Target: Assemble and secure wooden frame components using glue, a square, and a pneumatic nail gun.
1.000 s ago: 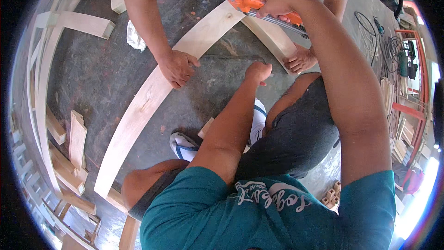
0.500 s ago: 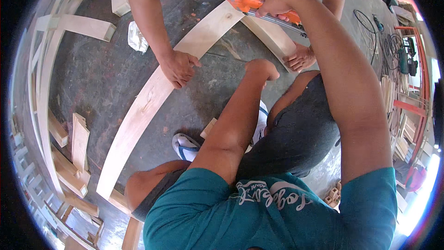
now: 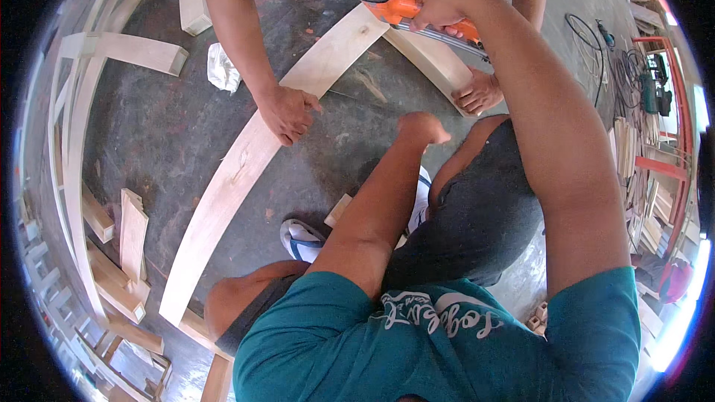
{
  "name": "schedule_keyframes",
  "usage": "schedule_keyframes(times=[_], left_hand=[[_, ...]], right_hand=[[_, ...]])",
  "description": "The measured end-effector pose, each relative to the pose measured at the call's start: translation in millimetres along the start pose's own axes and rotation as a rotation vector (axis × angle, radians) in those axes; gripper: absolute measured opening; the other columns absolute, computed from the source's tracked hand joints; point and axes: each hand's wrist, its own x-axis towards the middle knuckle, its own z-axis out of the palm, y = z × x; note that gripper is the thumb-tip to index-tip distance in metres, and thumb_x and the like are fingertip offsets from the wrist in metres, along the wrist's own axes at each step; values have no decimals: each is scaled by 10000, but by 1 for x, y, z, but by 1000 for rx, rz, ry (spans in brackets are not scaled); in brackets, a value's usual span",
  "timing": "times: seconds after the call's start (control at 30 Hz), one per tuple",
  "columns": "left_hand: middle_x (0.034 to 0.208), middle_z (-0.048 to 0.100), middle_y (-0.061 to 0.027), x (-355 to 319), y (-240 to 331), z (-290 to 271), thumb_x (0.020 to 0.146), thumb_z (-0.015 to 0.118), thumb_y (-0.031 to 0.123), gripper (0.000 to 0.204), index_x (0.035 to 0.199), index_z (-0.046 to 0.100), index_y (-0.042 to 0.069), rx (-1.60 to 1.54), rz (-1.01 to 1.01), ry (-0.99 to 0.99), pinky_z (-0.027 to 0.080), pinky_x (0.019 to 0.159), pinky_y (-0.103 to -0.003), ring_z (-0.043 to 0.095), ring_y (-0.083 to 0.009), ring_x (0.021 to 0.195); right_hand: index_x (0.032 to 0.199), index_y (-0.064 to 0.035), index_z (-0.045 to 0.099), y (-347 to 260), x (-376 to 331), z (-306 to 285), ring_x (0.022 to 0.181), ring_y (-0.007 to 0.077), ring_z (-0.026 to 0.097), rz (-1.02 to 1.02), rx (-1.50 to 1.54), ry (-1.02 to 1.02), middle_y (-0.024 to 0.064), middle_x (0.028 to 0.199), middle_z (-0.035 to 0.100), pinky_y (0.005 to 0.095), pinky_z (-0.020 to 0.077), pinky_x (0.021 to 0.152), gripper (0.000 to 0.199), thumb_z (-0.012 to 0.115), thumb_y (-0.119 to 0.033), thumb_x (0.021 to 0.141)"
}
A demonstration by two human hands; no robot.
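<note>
My right hand (image 3: 441,9) is closed around an orange and black nail gun (image 3: 398,6), whose dark head is over the upper end of a long curved wooden board (image 3: 231,167). A shorter wooden board (image 3: 430,56) meets that end at an angle, partly under the tool. My left hand (image 3: 423,129) hangs over the floor between the two boards and touches neither; its fingers are turned away and blurred. Another person's hand (image 3: 289,113) presses on the long board. That person's other hand (image 3: 479,93) grips the lower end of the short board.
Curved wooden frames (image 3: 78,141) stand along the left, with wood offcuts (image 3: 134,234) near them. A crumpled white wrapper (image 3: 221,68) lies on the dark floor. At the right are a coiled cable (image 3: 588,37), a red metal rack (image 3: 663,167) and stacked wood strips (image 3: 624,152).
My left hand has dropped slightly nearer to me. The nail gun stays at the boards' joint, and the other person's hands keep their holds.
</note>
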Motion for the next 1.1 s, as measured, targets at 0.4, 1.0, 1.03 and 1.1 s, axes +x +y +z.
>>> schedule_keyframes(times=[0.4,1.0,1.03,1.1], left_hand=[[1144,710,-153,-65,27,-47,804,577,209,360,1097,742,81,67,103,361,529,900,-418,684,-303,1081],[1003,721,-173,-105,-143,-111,1028,471,305,385,1282,540,25,-1511,534,246,407,584,-225,598,-116,640],[1003,721,-173,-87,-151,-103,1028,471,305,385,1282,540,25,-1509,533,247,407,584,-225,598,-116,640],[830,653,-69,-48,-165,-82,1041,460,330,351,1217,550,40,-1955,444,78,360,561,-227,463,-72,558]], right_hand=[[774,8,655,7,-9,-2,487,200,600,29,31,-19,91,511,614,394,503,697,364,685,-344,863],[700,16,656,35,-19,-2,505,225,614,55,125,74,101,534,605,426,520,592,428,669,-378,867],[688,13,653,34,-17,-3,506,225,616,40,116,61,102,532,604,428,521,600,434,664,-381,869],[675,10,651,31,-10,-1,506,226,619,19,112,40,103,531,603,430,523,608,440,659,-384,872]])
